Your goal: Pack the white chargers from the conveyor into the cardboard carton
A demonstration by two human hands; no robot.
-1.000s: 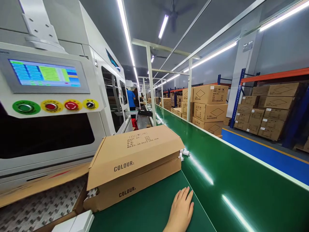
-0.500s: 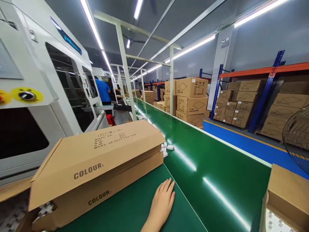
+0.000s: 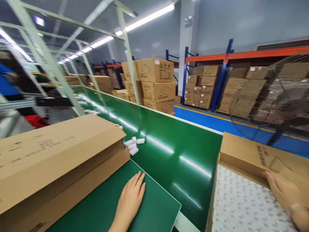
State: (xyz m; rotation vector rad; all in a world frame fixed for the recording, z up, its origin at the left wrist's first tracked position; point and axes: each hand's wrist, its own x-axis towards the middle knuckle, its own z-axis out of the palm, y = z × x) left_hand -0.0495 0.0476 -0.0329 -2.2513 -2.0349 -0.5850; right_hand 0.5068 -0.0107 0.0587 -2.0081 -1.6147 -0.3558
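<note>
My left hand (image 3: 131, 196) lies flat, fingers stretched out and palm down, on a green board (image 3: 154, 206) beside the conveyor. Left of it is a long cardboard box (image 3: 72, 180) with its lid partly lowered and a gap along the front. At the right stands an open cardboard box (image 3: 241, 149), its far flap raised. White plug-like pieces (image 3: 243, 199) fill it in close rows. My right hand (image 3: 285, 190), blurred, reaches over this box. Its fingertips are at the inner side of the raised flap; their grip is not clear.
Several small white chargers (image 3: 132, 146) lie on the green conveyor belt (image 3: 159, 164) near the long box's corner. Beyond the belt are stacked cartons (image 3: 156, 87), racking (image 3: 207, 58) and a fan (image 3: 272, 96). A person in blue (image 3: 8, 80) is at the far left.
The view has swung to the right. My right hand has come into sight over the open box, whose white contents now show more fully. My left hand stays flat on the board.
</note>
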